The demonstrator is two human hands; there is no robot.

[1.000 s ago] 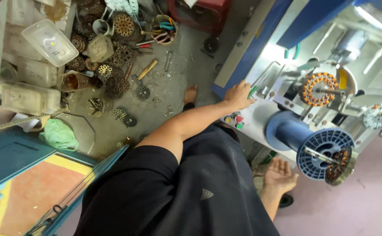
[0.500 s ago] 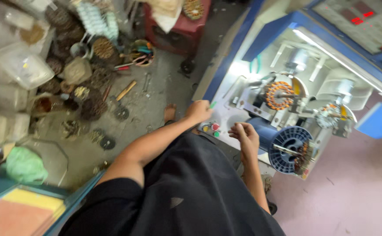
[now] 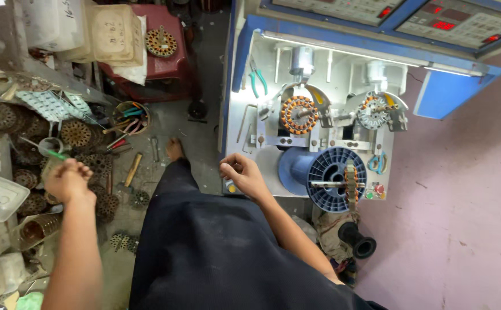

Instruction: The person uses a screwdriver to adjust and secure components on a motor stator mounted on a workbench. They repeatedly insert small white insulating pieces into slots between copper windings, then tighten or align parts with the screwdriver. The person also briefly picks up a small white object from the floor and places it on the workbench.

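Left hand (image 3: pixel 67 179): at 9 o'clock of the view, your arm stretched out over the floor clutter. Fingers curled shut around a thin green-tipped tool (image 3: pixel 55 154), which pokes out toward 11 o'clock from your knuckles. What else it may grip, I cannot tell.

Right hand (image 3: pixel 243 174): just left of centre, loosely curled with the fingers bent in, nothing visibly held. It hovers at the lower left corner of the winding machine (image 3: pixel 244 86), just above a small yellow button (image 3: pixel 231 188).

Stator, orange (image 3: pixel 298 114): mounted on the machine at 1 o'clock from your right hand.

Stator, white (image 3: pixel 373 111): mounted to the right of the orange one, well apart.

Blue spool (image 3: pixel 328 178): at 3 o'clock from your right hand, near it, on a shaft.

Stator stack (image 3: pixel 75 133): dark rusty discs heaped on the floor, at 12 o'clock from your left hand and around it.

Tool cup (image 3: pixel 130 117): at 1 o'clock from your left hand.

Bare foot (image 3: pixel 174 150): between the hands, on the floor.
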